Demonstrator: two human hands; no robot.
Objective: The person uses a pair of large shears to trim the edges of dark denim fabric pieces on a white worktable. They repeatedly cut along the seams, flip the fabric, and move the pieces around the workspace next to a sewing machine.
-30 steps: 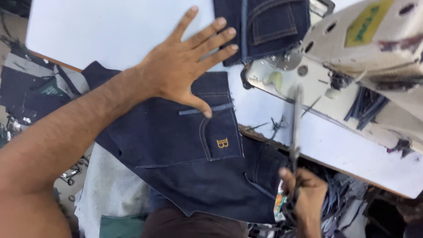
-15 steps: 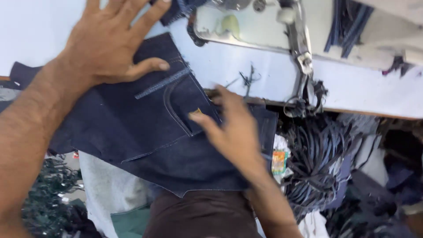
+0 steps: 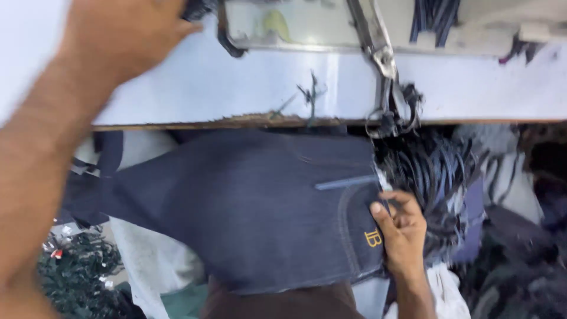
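Right hand (image 3: 401, 233), fingers pinched on the denim panel (image 3: 248, 212) at its pocket edge; the panel hangs off the counter (image 3: 248, 88) over the lap. Left hand (image 3: 121, 32) far left, grip unclear. Looks like clearing a sewn piece; next move needs somewhere to drop it.

A white desk (image 3: 248, 88) is stretching across the top, a pair of metal scissors (image 3: 387, 88) is hanging over its worn edge, a heap of dark cloth strips (image 3: 437, 171) is lying below, and dark scraps (image 3: 77, 272) are lying on the floor.
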